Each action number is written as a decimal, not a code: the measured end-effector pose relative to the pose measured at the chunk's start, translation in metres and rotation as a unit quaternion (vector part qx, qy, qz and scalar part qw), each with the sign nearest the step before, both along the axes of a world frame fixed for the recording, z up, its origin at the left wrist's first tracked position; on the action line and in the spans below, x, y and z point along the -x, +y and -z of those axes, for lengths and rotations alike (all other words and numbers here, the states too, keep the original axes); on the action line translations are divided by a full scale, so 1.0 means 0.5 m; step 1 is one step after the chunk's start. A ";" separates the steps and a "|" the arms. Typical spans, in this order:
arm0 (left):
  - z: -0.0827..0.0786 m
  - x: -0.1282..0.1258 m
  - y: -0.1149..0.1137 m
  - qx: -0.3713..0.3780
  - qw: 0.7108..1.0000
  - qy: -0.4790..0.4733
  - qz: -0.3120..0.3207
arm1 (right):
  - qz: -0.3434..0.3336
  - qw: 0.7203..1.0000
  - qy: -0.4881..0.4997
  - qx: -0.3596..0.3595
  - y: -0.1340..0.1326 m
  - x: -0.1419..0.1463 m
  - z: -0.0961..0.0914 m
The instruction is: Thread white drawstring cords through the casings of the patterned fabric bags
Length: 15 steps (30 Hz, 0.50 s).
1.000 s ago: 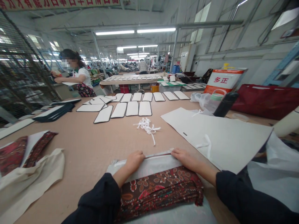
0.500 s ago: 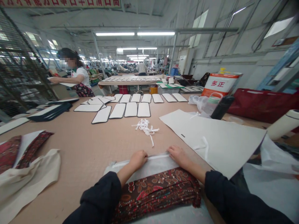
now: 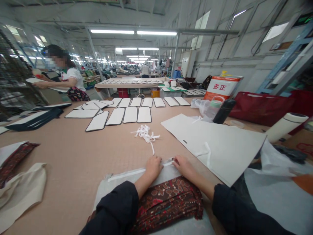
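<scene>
My left hand (image 3: 153,166) and my right hand (image 3: 184,165) rest close together on the far edge of a white translucent sheet (image 3: 127,178) with a white strip along it. Both hands have their fingers curled down, pressing or pinching that edge. A stack of dark red floral fabric (image 3: 168,204) lies on the sheet between my dark-sleeved forearms, near the table's front edge. A small bundle of white ribbon (image 3: 145,133) lies just beyond my hands.
A large white sheet (image 3: 215,145) lies to the right. Several white rounded panels (image 3: 122,114) sit in rows further back. A black bottle (image 3: 221,111), orange-white can (image 3: 221,87), red bag (image 3: 261,104) and paper roll (image 3: 285,125) stand at right. A co-worker (image 3: 66,78) stands at far left.
My left hand slid right along the sheet's edge until it nearly meets my right hand. The camera view shifted a little to the right.
</scene>
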<state>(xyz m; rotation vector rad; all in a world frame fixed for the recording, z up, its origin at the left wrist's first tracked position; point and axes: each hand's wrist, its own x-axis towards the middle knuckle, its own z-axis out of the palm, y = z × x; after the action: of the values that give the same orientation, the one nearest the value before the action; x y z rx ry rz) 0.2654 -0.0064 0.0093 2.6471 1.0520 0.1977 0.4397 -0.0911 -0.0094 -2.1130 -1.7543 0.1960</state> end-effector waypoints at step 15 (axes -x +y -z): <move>0.012 0.201 -0.015 -0.074 0.993 0.069 0.068 | 0.031 0.982 0.188 -0.013 0.048 0.013 -0.015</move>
<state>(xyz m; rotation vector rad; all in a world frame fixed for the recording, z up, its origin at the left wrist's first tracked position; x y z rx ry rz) 0.1648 -0.0141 0.0032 2.8906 0.9242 0.0669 0.4331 -0.0673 -0.0018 -1.9548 -1.4588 0.5161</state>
